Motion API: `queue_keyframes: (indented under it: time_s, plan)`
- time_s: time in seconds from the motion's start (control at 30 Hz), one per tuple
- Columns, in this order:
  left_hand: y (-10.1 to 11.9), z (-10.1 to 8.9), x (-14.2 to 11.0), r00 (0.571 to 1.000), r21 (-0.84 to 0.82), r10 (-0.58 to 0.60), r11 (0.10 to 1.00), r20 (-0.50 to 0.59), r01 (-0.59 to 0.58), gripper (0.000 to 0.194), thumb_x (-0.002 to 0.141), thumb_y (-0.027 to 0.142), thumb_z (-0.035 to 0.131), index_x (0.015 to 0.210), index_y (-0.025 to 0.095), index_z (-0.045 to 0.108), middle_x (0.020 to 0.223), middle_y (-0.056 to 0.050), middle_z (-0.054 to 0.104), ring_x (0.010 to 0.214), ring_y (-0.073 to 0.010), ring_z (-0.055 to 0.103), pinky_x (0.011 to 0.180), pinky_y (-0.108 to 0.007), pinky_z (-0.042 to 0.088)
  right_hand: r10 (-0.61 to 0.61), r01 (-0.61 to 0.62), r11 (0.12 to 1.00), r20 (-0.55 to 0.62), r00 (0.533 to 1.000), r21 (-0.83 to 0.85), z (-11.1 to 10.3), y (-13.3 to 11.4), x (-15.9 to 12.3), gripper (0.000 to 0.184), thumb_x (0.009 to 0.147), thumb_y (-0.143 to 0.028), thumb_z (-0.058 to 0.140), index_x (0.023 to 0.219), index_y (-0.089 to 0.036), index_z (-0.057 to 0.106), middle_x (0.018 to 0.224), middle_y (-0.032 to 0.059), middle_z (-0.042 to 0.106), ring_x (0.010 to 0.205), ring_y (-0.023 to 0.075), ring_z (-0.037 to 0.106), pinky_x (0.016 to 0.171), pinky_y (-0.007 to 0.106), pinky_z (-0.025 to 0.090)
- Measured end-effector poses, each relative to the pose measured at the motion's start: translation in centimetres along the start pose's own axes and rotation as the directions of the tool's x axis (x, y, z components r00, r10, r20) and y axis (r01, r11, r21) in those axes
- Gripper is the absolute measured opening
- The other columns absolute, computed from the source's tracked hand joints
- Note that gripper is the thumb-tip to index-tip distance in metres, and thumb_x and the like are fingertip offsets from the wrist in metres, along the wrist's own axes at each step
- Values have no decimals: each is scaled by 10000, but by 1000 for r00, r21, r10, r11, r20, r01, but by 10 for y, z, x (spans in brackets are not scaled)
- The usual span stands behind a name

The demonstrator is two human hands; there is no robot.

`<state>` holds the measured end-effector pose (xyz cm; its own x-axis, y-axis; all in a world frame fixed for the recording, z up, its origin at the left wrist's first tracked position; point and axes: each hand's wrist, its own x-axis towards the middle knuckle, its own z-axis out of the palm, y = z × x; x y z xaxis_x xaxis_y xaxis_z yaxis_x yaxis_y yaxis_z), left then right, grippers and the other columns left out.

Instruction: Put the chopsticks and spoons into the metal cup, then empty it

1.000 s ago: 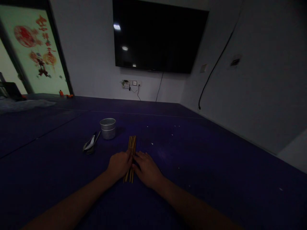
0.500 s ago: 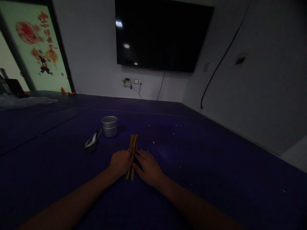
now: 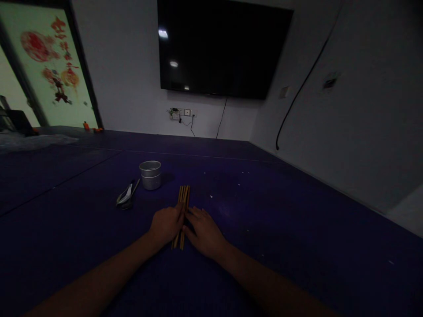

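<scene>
A bundle of wooden chopsticks (image 3: 183, 193) lies lengthwise on the dark blue surface, its far and near ends showing beyond my hands. My left hand (image 3: 167, 224) is closed around the bundle from the left. From the right, my right hand (image 3: 204, 231) holds against it, with thumb and fingertips on the sticks. The middle of the bundle is hidden under my fingers. Beyond my left hand stands an upright metal cup (image 3: 151, 178). Several spoons (image 3: 125, 197) lie together left of the cup, partly overlapping.
Small white scraps (image 3: 211, 196) are scattered right of the chopsticks. Clear plastic sheeting (image 3: 36, 140) lies at the far left, near a door (image 3: 49, 66) with red decorations. A television (image 3: 224, 48) hangs on the back wall, and a black cable (image 3: 299, 92) hangs on the right wall.
Both hands stay on the chopsticks in nearly the same pose. The view has shifted very slightly; the cup and spoons have not moved.
</scene>
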<state>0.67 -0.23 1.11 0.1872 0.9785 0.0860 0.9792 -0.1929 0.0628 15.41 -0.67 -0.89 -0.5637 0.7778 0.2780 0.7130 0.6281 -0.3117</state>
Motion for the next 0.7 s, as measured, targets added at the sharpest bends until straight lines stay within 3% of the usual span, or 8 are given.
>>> queue_keyframes:
  time_s: [0.7]
  plan:
    - [0,2,0,1000,-5,-8,1000,-18,8,404,914,316,235,1229,191,455,838,-91,689,765,-211,662,670,-312,480,-8,8,1000,-13,1000,-7,-1,-1,-1,433,891,-335,414,1292,-175,454,1306,123,484,1250,251,377,1036,457,267]
